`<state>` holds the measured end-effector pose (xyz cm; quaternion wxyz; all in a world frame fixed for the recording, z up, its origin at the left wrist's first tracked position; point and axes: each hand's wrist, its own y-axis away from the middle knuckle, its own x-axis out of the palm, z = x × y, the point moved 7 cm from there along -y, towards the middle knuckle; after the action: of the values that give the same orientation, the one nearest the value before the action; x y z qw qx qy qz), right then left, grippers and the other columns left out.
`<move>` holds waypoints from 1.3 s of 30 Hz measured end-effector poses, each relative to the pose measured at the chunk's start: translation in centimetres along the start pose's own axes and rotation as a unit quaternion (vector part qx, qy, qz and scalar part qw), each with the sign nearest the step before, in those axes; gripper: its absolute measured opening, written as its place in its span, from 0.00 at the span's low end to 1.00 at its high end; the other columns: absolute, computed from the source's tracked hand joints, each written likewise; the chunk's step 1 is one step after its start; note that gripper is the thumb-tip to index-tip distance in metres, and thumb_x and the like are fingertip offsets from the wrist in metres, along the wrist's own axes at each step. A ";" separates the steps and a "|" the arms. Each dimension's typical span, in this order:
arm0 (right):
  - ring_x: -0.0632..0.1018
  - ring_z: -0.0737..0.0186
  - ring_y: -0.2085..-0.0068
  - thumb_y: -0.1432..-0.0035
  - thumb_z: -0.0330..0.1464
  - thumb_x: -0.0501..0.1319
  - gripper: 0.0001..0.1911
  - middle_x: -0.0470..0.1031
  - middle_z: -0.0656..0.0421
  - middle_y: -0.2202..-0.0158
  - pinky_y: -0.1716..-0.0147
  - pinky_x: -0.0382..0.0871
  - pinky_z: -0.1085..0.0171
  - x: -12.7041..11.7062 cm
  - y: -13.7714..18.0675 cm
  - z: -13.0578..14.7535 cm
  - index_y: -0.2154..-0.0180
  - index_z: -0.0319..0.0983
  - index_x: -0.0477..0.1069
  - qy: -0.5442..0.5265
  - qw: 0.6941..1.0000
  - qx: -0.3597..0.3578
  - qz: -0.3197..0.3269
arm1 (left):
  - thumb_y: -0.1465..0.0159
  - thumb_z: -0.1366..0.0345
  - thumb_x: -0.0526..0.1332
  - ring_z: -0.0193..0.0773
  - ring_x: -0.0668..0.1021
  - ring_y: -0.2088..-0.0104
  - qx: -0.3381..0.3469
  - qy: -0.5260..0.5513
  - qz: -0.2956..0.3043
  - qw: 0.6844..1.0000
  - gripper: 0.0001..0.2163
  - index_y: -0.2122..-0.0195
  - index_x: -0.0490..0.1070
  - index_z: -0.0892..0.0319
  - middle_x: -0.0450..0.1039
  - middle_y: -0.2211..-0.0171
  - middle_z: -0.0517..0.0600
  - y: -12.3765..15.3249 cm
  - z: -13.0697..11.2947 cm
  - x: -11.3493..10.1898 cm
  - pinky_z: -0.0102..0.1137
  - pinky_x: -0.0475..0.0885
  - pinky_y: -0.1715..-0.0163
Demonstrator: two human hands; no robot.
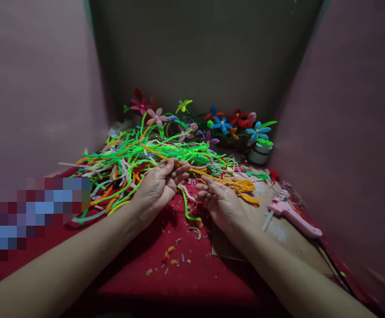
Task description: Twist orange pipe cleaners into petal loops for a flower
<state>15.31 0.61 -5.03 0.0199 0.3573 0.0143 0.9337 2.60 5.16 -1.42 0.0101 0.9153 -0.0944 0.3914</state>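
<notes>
My left hand (159,187) pinches an orange pipe cleaner (155,152) between thumb and fingers, one end sticking out to the upper left over the pile. More orange pipe cleaners run rightward from the fingers to a looped orange bundle (244,185). My right hand (223,203) is closed with its thumb and fingertips at these orange stems; its exact grip is partly hidden. Behind the left hand spreads a heap of pipe cleaners (132,154), mostly bright green. A single green pipe cleaner (186,205) lies bent between the hands.
Finished pipe-cleaner flowers, including a blue flower (222,125), stand along the back. A white jar (260,152) is at the back right. A pink glue gun (295,218) rests on a cardboard sheet (278,234). Fuzz scraps (169,251) dot the red cloth (139,265).
</notes>
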 end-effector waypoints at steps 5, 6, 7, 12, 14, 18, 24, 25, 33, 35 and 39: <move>0.71 0.72 0.81 0.56 0.30 0.65 0.06 0.74 0.60 0.79 0.79 0.67 0.70 -0.8 -1.1 1.0 0.77 0.34 0.70 0.002 0.999 -0.018 -0.036 | 0.37 0.75 0.54 0.34 0.79 0.72 -0.032 -0.045 0.027 0.998 0.07 0.70 0.70 0.65 0.76 0.72 0.53 1.2 1.6 0.8 0.25 0.76 0.72; 0.70 0.72 0.82 0.56 0.29 0.64 0.05 0.74 0.60 0.80 0.79 0.66 0.70 -1.0 -1.3 1.2 0.78 0.35 0.70 0.017 0.999 -0.021 -0.046 | 0.38 0.75 0.54 0.34 0.79 0.73 -0.034 -0.050 0.027 0.998 0.07 0.70 0.70 0.65 0.76 0.73 0.53 1.3 1.7 0.8 0.25 0.76 0.73; 0.70 0.72 0.82 0.56 0.29 0.63 0.04 0.74 0.60 0.80 0.80 0.65 0.70 -1.2 -1.3 1.3 0.78 0.35 0.69 0.038 0.997 -0.025 -0.058 | 0.38 0.76 0.54 0.34 0.79 0.73 -0.037 -0.057 0.029 0.997 0.07 0.71 0.70 0.65 0.76 0.73 0.52 1.4 1.7 0.9 0.25 0.75 0.74; 0.66 0.71 0.86 0.58 0.27 0.58 0.05 0.70 0.61 0.86 0.85 0.59 0.70 -1.2 -1.2 1.2 0.82 0.36 0.65 0.225 0.972 -0.011 -0.064 | 0.41 0.75 0.58 0.34 0.78 0.75 -0.023 -0.102 0.057 0.993 0.03 0.71 0.70 0.65 0.75 0.73 0.51 1.4 1.1 1.2 0.25 0.73 0.78; 0.64 0.71 0.87 0.59 0.26 0.56 0.07 0.66 0.62 0.89 0.86 0.56 0.70 -0.3 -0.8 0.7 0.85 0.36 0.65 0.321 0.947 0.015 -0.012 | 0.43 0.73 0.61 0.32 0.77 0.76 -0.010 -0.130 0.072 0.989 0.01 0.71 0.70 0.65 0.74 0.74 0.50 1.3 0.8 1.4 0.24 0.72 0.80; 0.63 0.71 0.87 0.60 0.25 0.52 0.07 0.64 0.63 0.89 0.86 0.55 0.69 1.3 0.0 0.3 0.85 0.37 0.63 0.402 0.914 0.034 0.037 | 0.44 0.68 0.64 0.28 0.73 0.81 -0.009 -0.192 0.105 0.976 0.05 0.71 0.70 0.65 0.73 0.76 0.48 0.8 0.8 1.4 0.22 0.69 0.82; 0.64 0.71 0.85 0.57 0.25 0.51 0.09 0.64 0.63 0.88 0.86 0.55 0.70 1.6 0.1 0.2 0.85 0.37 0.62 0.440 0.896 0.025 0.063 | 0.44 0.66 0.64 0.27 0.72 0.84 -0.036 -0.232 0.105 0.966 0.07 0.71 0.71 0.66 0.72 0.80 0.47 0.4 1.2 0.6 0.21 0.67 0.84; 0.65 0.71 0.85 0.55 0.25 0.52 0.09 0.65 0.63 0.87 0.85 0.56 0.71 1.6 0.1 0.0 0.84 0.37 0.62 0.419 0.905 0.025 0.067 | 0.44 0.66 0.64 0.27 0.71 0.84 -0.039 -0.233 0.107 0.966 0.06 0.70 0.71 0.66 0.71 0.81 0.46 0.4 1.2 0.6 0.21 0.66 0.84; 0.67 0.74 0.82 0.54 0.36 0.63 0.11 0.71 0.62 0.79 0.81 0.63 0.72 0.9 -0.3 -1.2 0.75 0.36 0.65 0.188 0.978 0.065 0.062 | 0.44 0.67 0.63 0.30 0.74 0.83 -0.053 -0.259 0.123 0.956 0.05 0.70 0.70 0.63 0.72 0.81 0.47 0.8 1.5 0.7 0.23 0.69 0.82; 0.67 0.74 0.83 0.54 0.36 0.63 0.11 0.69 0.63 0.81 0.82 0.62 0.72 0.7 -0.5 -1.2 0.75 0.36 0.65 0.206 0.975 0.064 0.053 | 0.45 0.66 0.64 0.30 0.73 0.84 -0.062 -0.291 0.111 0.948 0.05 0.71 0.70 0.63 0.72 0.82 0.47 1.0 1.7 0.5 0.22 0.67 0.84; 0.65 0.72 0.85 0.51 0.36 0.61 0.09 0.68 0.63 0.83 0.85 0.57 0.71 0.2 -0.7 -1.4 0.77 0.37 0.67 0.315 0.946 0.044 0.062 | 0.46 0.66 0.64 0.28 0.71 0.86 -0.066 -0.354 0.097 0.928 0.06 0.74 0.71 0.64 0.71 0.84 0.47 1.2 2.1 0.3 0.22 0.65 0.86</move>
<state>14.23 1.30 -5.95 -0.0595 0.0456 0.0384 0.9964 4.13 3.69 -2.73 -0.0015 0.9780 -0.2060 0.0334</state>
